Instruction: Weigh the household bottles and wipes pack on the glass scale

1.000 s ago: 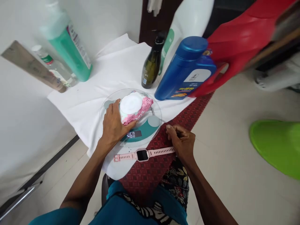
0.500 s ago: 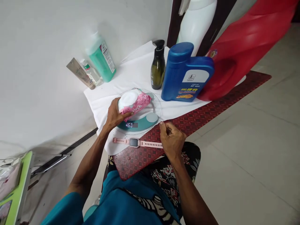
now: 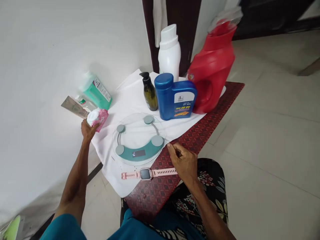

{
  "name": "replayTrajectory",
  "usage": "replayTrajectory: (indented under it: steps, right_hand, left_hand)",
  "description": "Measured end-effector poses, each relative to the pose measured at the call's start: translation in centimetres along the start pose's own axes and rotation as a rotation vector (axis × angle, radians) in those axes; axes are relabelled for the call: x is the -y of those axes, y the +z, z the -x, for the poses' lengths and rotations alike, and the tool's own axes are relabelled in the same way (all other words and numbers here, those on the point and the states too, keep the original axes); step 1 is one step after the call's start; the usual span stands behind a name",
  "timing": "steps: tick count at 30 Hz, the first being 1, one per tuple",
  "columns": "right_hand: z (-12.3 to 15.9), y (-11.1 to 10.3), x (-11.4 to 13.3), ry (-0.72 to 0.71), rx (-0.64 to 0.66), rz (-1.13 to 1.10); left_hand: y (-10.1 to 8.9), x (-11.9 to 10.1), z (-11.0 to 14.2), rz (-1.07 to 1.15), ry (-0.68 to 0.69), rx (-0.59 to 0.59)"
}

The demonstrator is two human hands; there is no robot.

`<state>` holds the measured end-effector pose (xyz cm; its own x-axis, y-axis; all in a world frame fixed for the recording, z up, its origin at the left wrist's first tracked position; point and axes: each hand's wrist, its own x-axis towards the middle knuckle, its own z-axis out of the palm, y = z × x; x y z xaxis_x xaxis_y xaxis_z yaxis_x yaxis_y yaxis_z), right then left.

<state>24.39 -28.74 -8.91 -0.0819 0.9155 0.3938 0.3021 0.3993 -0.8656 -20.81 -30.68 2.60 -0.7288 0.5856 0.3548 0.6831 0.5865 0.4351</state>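
Note:
My left hand is closed around a pink-and-white pack of wet wipes with a round white lid, at the left side of the white cloth. Right of it lies a round glass weighing scale with a teal band, grey pads and a small display, nothing resting on it. My right hand is curled into a loose fist over the table's front edge, with nothing seen in it. Beside it, a smartwatch with a pink strap lies stretched out below the scale; the strap's right end meets the hand.
Behind the wipes are a tube, a small clear bottle and a green liquid bottle. At the back stand a dark pump bottle, a blue oil bottle, a white bottle and a red jug.
My left hand has lifted the wipes off the scale and carried them left, beside the tube and bottles. The display's digits no longer read clearly. My right hand has kept its pose. The view has shifted.

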Motion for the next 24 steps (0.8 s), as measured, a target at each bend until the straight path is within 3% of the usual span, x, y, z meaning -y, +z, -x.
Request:
replayTrajectory:
  steps: [4,7,11,14,16,19,24]
  right_hand:
    - [-0.1,0.1,0.1,0.038,-0.004,0.006]
    - [-0.2,0.2,0.1,0.072,0.01,0.011]
    - [-0.4,0.2,0.2,0.095,0.019,-0.017]
    - [-0.5,0.2,0.3,0.081,0.026,-0.045]
    - [-0.6,0.2,0.4,0.068,0.026,-0.053]
    - [-0.6,0.3,0.3,0.065,0.018,-0.057]
    - [-0.7,0.4,0.4,0.076,-0.003,-0.056]
  left_hand:
    - [1.2,1.0,-1.6,-0.024,0.004,0.015]
    - [1.5,1.1,-1.8,-0.067,-0.033,-0.049]
    - [2.1,-1.5,-0.8,-0.114,-0.007,-0.156]
    - [3.4,-6.6,2.1,0.039,0.266,-0.097]
    - [4.7,-11.1,4.8,0.262,0.47,0.058]
    - [7.1,-18.2,8.4,0.525,0.582,0.347]
    - [10.7,-27.0,10.3,0.793,0.636,0.54]
